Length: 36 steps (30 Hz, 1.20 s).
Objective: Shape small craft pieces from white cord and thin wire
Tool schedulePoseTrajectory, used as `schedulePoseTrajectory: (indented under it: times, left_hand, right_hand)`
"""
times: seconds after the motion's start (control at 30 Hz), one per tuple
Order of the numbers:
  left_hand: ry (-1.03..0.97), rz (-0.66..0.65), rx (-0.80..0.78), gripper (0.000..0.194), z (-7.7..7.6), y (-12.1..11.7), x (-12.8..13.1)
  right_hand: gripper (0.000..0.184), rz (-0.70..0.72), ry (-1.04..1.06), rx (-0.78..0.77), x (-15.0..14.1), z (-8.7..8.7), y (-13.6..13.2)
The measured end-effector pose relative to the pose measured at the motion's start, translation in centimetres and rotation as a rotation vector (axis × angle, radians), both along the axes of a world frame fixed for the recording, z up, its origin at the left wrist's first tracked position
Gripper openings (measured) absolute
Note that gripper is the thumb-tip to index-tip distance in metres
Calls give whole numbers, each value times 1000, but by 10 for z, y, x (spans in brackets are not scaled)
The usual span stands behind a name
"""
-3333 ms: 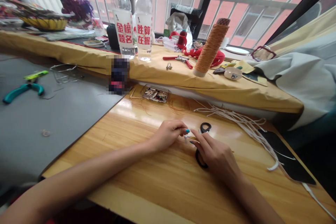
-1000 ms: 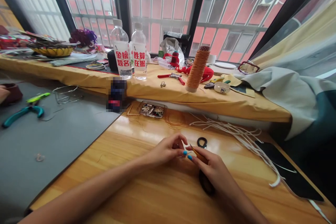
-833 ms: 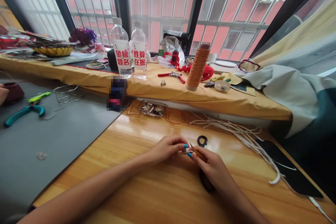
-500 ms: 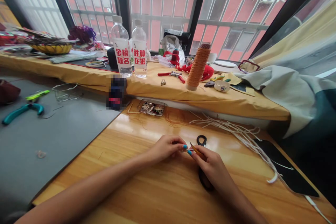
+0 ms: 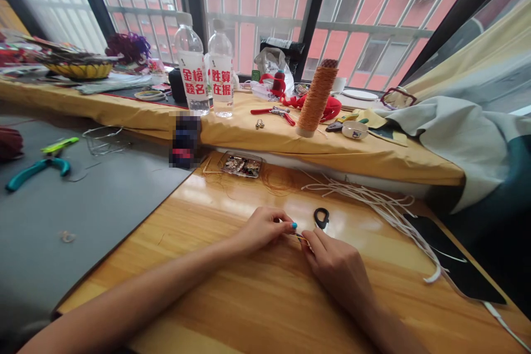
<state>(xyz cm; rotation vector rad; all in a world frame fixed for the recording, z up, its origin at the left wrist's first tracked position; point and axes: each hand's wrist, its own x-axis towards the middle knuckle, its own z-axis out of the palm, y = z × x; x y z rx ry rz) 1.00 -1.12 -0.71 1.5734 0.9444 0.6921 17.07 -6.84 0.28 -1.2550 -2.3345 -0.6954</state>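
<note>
My left hand [image 5: 265, 230] is closed in a pinch over the wooden table, thumb and forefinger on a small, thin light piece, perhaps cord, mostly hidden by the fingers. Just to the right, my right hand [image 5: 338, 260] is closed around slim curved tweezers [image 5: 301, 238], whose orange and dark tip end points at the left fingertips. The two hands nearly touch. Black-handled scissors [image 5: 321, 218] lie on the table beneath the right hand, which covers most of them.
White cords [image 5: 373, 204] and a black phone [image 5: 452, 254] lie at the right. Behind the hands sits a clear box of small beads [image 5: 241, 165]. An orange thread spool [image 5: 317, 99], red-handled pliers [image 5: 274, 113] and two bottles [image 5: 222, 74] occupy the ledge. Teal pliers [image 5: 37, 171] rest at left.
My right hand has turned over, its back now facing up. The tweezers' curved tip, raised before, now lies low between the hands. The left hand keeps its pinch.
</note>
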Motion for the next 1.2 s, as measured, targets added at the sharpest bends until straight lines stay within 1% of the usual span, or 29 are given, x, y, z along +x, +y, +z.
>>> schedulePoseTrajectory:
  times: [0.17,0.33,0.53,0.67,0.8,0.9,0.97,1.03,1.1,1.2]
  left_hand:
    - [-7,-12,55,27,-2,1,0]
    - [-25,-76,29,33,-1,3,1]
    - [-117,-70,-43,29,-1,3,2]
    - [-82,-81,-9,26,-3,3,2]
    - [-68,-41,19,28,-2,2,1]
    - [-82,-18,94,28,1,1,0]
    - [-68,-27,163,24,3,0,-1]
    - [-55,-32,195,19,3,0,-1]
    - [-65,-8,178,18,1,1,0]
    - [-99,65,108,18,-2,3,1]
  right_hand:
    - [23,-5,-4,-16,1,-3,0]
    - [24,-14,93,-59,2,-4,1]
    - [28,-23,166,-56,3,-4,3]
    - [27,-17,165,-50,3,-5,3]
    - [25,-16,147,-35,3,-6,2]
    - [24,-15,134,-37,3,-6,1]
    - [23,-10,134,-34,3,-6,1]
    - [22,-3,141,-43,2,-6,1]
    - [21,3,151,-56,2,-6,0]
    - [20,0,171,-54,1,-5,0]
